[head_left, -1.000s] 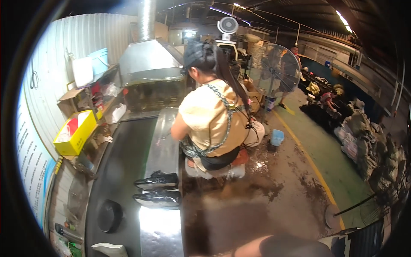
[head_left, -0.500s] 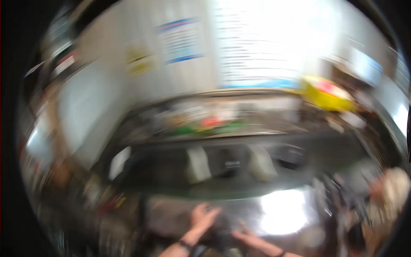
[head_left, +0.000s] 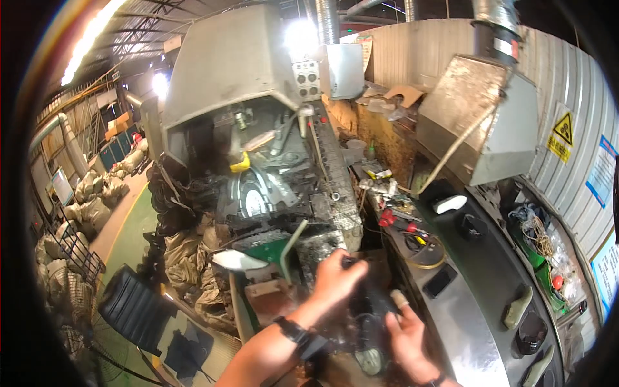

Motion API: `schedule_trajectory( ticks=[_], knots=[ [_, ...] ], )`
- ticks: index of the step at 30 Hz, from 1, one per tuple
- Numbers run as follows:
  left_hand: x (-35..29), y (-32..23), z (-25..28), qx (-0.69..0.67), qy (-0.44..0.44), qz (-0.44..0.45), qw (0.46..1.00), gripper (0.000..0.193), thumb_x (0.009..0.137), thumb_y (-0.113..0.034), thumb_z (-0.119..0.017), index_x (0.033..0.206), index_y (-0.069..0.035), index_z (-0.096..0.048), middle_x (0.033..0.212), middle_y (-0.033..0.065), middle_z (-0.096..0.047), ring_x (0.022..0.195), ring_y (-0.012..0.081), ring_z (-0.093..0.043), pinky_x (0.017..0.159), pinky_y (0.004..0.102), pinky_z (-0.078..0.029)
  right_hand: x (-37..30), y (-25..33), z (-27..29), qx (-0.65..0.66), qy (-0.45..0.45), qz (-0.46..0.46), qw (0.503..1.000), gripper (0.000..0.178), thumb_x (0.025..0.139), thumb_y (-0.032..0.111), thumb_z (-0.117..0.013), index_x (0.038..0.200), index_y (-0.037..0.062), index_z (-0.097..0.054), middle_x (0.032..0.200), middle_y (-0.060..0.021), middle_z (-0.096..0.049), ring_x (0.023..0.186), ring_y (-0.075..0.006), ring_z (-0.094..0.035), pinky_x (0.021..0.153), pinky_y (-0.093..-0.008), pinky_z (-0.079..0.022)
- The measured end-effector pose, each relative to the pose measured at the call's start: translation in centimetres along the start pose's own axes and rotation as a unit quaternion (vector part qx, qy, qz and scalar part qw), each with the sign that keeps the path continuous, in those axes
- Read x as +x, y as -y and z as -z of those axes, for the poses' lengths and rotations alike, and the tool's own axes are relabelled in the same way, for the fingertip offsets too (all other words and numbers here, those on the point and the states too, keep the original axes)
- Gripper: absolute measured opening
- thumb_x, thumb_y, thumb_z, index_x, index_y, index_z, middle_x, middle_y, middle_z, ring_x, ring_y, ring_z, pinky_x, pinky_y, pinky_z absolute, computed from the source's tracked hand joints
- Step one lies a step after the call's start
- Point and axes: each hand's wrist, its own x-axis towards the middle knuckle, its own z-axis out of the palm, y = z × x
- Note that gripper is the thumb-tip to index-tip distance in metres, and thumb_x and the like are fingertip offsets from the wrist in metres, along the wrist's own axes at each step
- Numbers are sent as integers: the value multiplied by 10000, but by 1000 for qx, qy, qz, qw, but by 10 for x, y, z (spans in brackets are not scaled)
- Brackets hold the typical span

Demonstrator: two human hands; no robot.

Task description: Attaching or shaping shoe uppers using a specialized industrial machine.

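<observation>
My left hand [head_left: 338, 276], a black watch-like band at its wrist, is closed round the upper end of a black shoe-like piece [head_left: 369, 313]. This piece hangs blurred between my hands, with a paler oval part at its lower end. On its other side is my right hand [head_left: 407, 335], fingers apart, one tip covered in something tan. Whether these fingers touch the black piece I cannot tell. Beyond my left hand, a white shoe-shaped form [head_left: 238, 260] lies near a bent pale rod [head_left: 293, 245] at the machine.
A large hooded machine [head_left: 225, 71] stands ahead. On the right, a dark belt [head_left: 477, 271] carries pale shoe forms [head_left: 518, 308] and black pieces [head_left: 474, 227]. A phone [head_left: 440, 282] and tools lie on the metal bench [head_left: 459, 329]. A black chair [head_left: 137, 303] stands left.
My view has swung left from the wall and belt to the machine. My hands, earlier low over the metal bench, are now raised, with the black piece between them.
</observation>
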Motion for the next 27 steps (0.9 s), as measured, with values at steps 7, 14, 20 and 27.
schedule_trajectory(
  ticks=[7, 14, 20, 27],
  knots=[
    [91, 84, 211, -265, -125, 175, 940, 411, 1016, -408, -499, 1131, -32, -617, 1130, 50, -614, 1050, 167, -531, 909, 333, -422, 91, -56, -188, 44, 36, -118, 991, 447, 957, 92, -641, 1349, -57, -487, 948, -84, -702, 772, -97, -628, 694, -241, -521],
    [62, 90, 251, -556, -44, 208, 804, 392, 1019, -414, -460, 1176, -103, -639, 1136, 68, -693, 1035, 244, -649, 950, 403, -494, 163, -81, -282, 178, 40, -149, 972, 305, 950, 70, -636, 1240, 7, -570, 1000, -99, -704, 819, -176, -687, 744, -322, -587],
    [93, 119, 261, -454, -161, 279, 831, 166, 989, -267, -578, 986, -110, -629, 884, 11, -674, 747, 137, -640, 605, 266, -489, 215, -103, -317, 171, -5, -221, 960, 394, 933, 66, -656, 1315, 44, -563, 1083, -67, -682, 899, -164, -655, 804, -328, -561],
    [151, 160, 269, -436, -178, 287, 834, 156, 984, -251, -601, 937, -103, -592, 807, -15, -609, 661, 128, -565, 533, 277, -427, 266, -118, -338, 170, -10, -197, 966, 579, 950, 86, -628, 1470, 20, -381, 1151, -102, -640, 974, -183, -627, 854, -348, -540]
  ],
)
